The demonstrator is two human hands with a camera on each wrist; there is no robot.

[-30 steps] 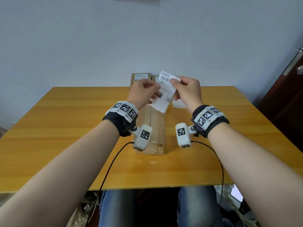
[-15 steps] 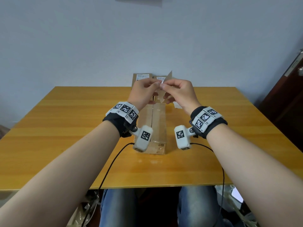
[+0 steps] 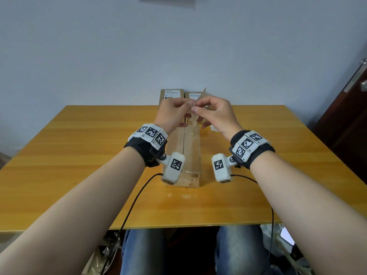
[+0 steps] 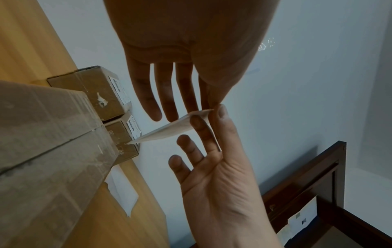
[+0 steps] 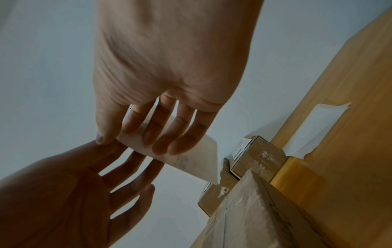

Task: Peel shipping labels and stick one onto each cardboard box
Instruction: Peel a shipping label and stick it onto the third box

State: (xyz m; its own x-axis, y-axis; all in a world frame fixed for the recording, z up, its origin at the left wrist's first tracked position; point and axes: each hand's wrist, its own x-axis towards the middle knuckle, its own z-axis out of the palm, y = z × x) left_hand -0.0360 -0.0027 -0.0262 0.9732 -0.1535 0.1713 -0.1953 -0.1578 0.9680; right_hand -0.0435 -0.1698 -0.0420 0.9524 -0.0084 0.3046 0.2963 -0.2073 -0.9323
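Observation:
A white shipping label (image 3: 200, 100) stands edge-on above the far end of a long taped cardboard box (image 3: 190, 153) lying in the middle of the table. My left hand (image 3: 189, 105) pinches its near edge between thumb and forefinger. My right hand (image 3: 198, 110) pinches the same edge from the other side. In the left wrist view the label (image 4: 167, 131) slants between both hands over the long box (image 4: 42, 134). In the right wrist view my fingers (image 5: 161, 134) lie across the label (image 5: 195, 159).
Two small cardboard boxes (image 3: 171, 95) (image 3: 193, 95) with labels on top stand at the table's far edge against the wall. A strip of white backing paper (image 3: 213, 128) lies right of the long box. Wooden table (image 3: 79, 165); dark door (image 3: 347, 126) at right.
The label faced me a second ago and now stands edge-on. Both hands have drawn closer together at its edge and risen slightly.

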